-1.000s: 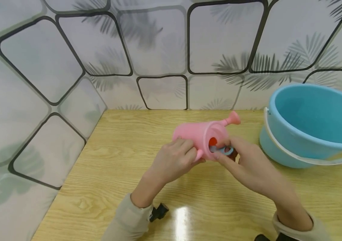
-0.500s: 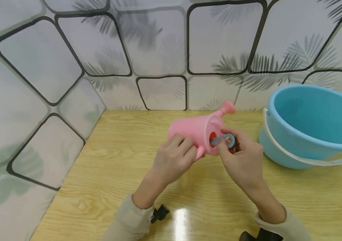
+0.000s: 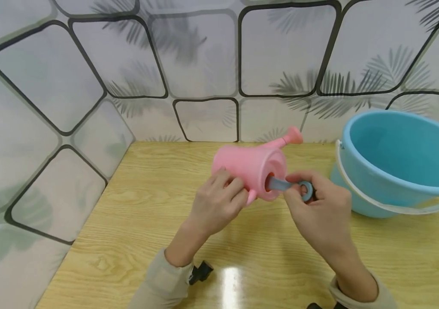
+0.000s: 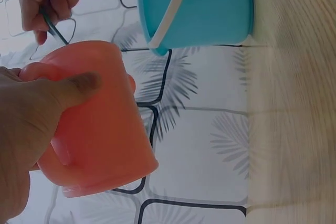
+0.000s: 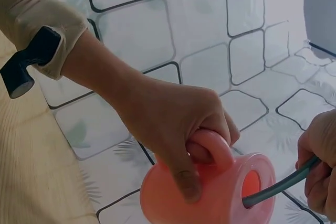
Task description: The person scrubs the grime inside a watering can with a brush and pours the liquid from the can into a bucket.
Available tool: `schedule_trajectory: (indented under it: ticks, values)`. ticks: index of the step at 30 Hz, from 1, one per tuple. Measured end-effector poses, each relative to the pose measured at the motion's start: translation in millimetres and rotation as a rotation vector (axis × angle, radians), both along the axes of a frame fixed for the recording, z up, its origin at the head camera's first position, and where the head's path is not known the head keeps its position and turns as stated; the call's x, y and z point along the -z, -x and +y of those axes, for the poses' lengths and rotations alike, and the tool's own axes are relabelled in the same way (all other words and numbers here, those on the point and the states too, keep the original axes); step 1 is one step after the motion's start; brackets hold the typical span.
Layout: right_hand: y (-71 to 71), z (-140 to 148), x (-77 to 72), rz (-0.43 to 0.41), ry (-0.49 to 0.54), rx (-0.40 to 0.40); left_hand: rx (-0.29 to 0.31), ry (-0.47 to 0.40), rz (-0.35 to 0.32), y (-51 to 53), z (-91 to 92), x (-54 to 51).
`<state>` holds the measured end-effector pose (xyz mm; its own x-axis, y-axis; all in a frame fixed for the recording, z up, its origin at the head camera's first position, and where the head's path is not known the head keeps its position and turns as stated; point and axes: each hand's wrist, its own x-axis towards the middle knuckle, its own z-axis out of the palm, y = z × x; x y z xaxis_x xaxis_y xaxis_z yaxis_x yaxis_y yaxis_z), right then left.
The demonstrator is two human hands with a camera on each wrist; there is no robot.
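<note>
A pink toy watering can (image 3: pixel 240 163) is held tilted on its side above the table, its top opening toward the right. My left hand (image 3: pixel 219 201) grips its looped handle, the thumb lying along the can's body in the right wrist view. My right hand (image 3: pixel 321 214) pinches a blue-grey tool with a ring-shaped end (image 3: pixel 280 184) near that ring. The tool's other end is inside the can's round opening, hidden from view. Orange-red shows within the opening (image 5: pixel 251 183). The pink sprinkler spout (image 3: pixel 292 136) points to the upper right.
A light blue bucket (image 3: pixel 373 180) with a white handle stands on the wooden table (image 3: pixel 134 240) to the right of my right hand. A patterned wall covering (image 3: pixel 207 56) rises behind and at the left of the table.
The tool's shaft shows more outside the opening than before. My right hand has turned and shifted, lately moving right with the ring. My left hand and the can have shifted slightly left.
</note>
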<state>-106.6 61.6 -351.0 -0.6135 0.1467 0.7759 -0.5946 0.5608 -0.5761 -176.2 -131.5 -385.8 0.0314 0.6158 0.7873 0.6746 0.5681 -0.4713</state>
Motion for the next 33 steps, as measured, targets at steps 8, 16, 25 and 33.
schedule_trajectory:
  ticks: [8,16,25,33]
  values:
    - [4.5,-4,6.0,-0.045,-0.093,-0.021,0.062,-0.018,0.039,-5.2,3.6,-2.8]
    - [0.2,0,2.0,-0.154,0.017,-0.142,0.029,-0.042,0.034,-4.1,1.1,-3.9]
    - [5.7,21,-0.4,-0.119,-0.203,-0.392,0.035,-0.071,0.033,-2.6,-1.1,-6.9]
    - [13.0,21,5.2,0.046,-0.517,-0.226,0.01,-0.041,0.012,-3.7,-5.1,-5.6]
